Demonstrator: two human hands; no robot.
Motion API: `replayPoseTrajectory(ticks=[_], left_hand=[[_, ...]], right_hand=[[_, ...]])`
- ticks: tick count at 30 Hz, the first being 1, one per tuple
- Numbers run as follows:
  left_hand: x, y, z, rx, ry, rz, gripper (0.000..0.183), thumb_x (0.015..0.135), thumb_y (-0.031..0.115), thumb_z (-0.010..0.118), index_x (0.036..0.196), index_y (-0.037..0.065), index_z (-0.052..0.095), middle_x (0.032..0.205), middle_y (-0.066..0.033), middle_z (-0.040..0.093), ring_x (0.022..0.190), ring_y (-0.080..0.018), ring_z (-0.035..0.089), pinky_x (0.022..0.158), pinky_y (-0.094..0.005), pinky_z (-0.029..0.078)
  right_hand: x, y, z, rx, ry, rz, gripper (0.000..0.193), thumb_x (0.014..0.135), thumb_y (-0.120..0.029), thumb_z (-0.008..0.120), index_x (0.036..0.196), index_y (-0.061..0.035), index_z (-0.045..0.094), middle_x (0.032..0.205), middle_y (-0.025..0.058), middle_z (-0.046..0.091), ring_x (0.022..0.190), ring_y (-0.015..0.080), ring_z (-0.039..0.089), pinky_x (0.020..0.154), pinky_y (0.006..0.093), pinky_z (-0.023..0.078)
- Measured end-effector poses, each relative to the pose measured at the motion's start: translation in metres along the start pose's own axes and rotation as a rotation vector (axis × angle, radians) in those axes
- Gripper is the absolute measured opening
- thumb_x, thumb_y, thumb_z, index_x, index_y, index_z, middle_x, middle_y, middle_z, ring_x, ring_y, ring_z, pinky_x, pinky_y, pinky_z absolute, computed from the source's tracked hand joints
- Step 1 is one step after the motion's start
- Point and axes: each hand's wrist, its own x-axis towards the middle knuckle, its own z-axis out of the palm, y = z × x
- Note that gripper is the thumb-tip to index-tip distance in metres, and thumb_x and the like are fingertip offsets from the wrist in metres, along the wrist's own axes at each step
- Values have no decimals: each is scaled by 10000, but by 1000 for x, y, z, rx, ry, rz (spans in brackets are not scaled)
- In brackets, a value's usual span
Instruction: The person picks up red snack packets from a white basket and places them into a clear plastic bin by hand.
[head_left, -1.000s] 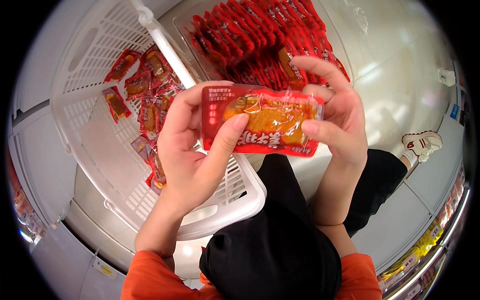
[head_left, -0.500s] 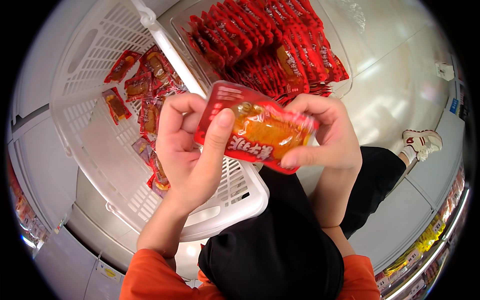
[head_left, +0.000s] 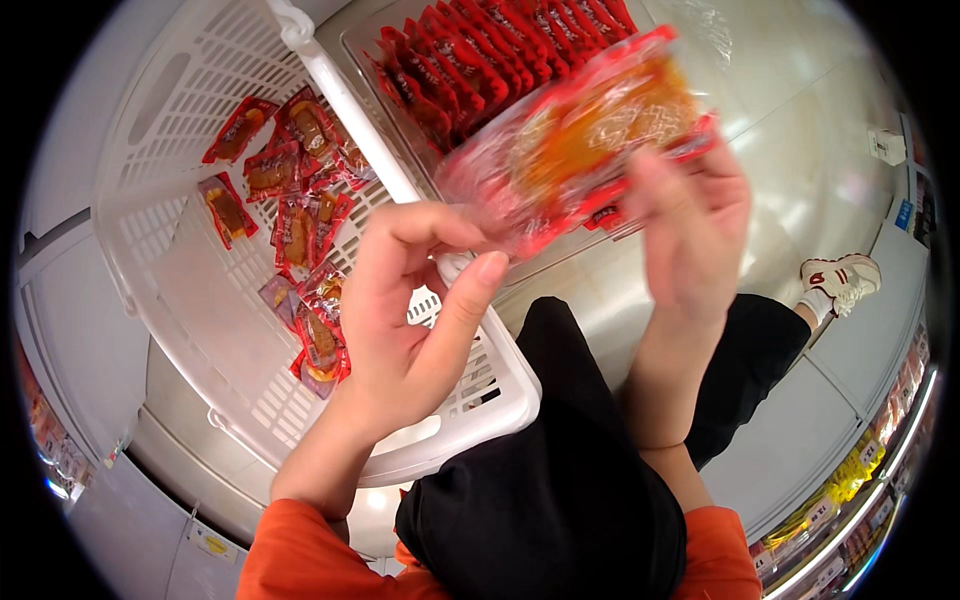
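Observation:
A clear-fronted red snack packet (head_left: 590,140) with a brown-orange filling is tilted up over the tray, blurred by motion. My right hand (head_left: 690,225) grips its right-hand end, thumb on the front. Another red edge shows beneath it; I cannot tell whether that is a second packet. My left hand (head_left: 400,310) is beside the packet's lower left corner, thumb and forefinger curved toward each other with a small gap and nothing visibly held. Behind the packet, a clear plastic tray (head_left: 355,50) holds rows of upright red packets (head_left: 470,60).
To the left stands a white slotted basket (head_left: 180,330) with several similar loose packets (head_left: 300,235) inside. Its white handle (head_left: 350,110) runs between basket and tray. Shelves with packaged goods (head_left: 850,480) line the lower right. My shoe (head_left: 843,280) rests on the pale floor.
The packet has swung up and to the right with my right hand, tilting the other way. My left hand has come off it and its fingers stand slightly apart.

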Motion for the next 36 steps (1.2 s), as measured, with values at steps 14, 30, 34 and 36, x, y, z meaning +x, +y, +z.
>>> replayPoseTrajectory(ticks=[14, 30, 34, 36], left_hand=[[-3, 5, -10, -6, -246, -74, 313, 913, 210, 469, 1142, -2, 443, 1140, -155, 527, 1042, -195, 491, 935, -338, 370], [-7, 7, -8, 12, -261, -34, 326, 915, 218, 460, 1147, -11, 442, 1132, -153, 522, 1045, -197, 489, 947, -344, 364], [-1, -3, -18, 3, -208, 23, 299, 901, 184, 504, 1137, 1, 490, 1106, -130, 565, 957, -172, 540, 759, -280, 422], [3, -3, -22, 33, -114, 69, 295, 900, 188, 504, 1133, 8, 495, 1119, -142, 558, 938, -180, 562, 688, -275, 478]], right_hand=[[20, 62, -21, -1281, 271, -372, 168, 739, -134, 744, 803, -2, 662, 701, 87, 642, 575, 172, 580, 530, 278, 436], [29, 83, -37, -1268, 270, -591, 154, 679, -158, 783, 697, -76, 653, 668, 8, 524, 680, 190, 502, 671, 335, 368], [35, 96, -24, -1426, 268, -576, 182, 663, -165, 782, 650, -98, 614, 758, 6, 522, 763, 200, 502, 701, 348, 351], [39, 99, -22, -1459, 269, -556, 188, 660, -166, 782, 655, -100, 607, 795, 8, 519, 778, 202, 498, 697, 350, 347]])
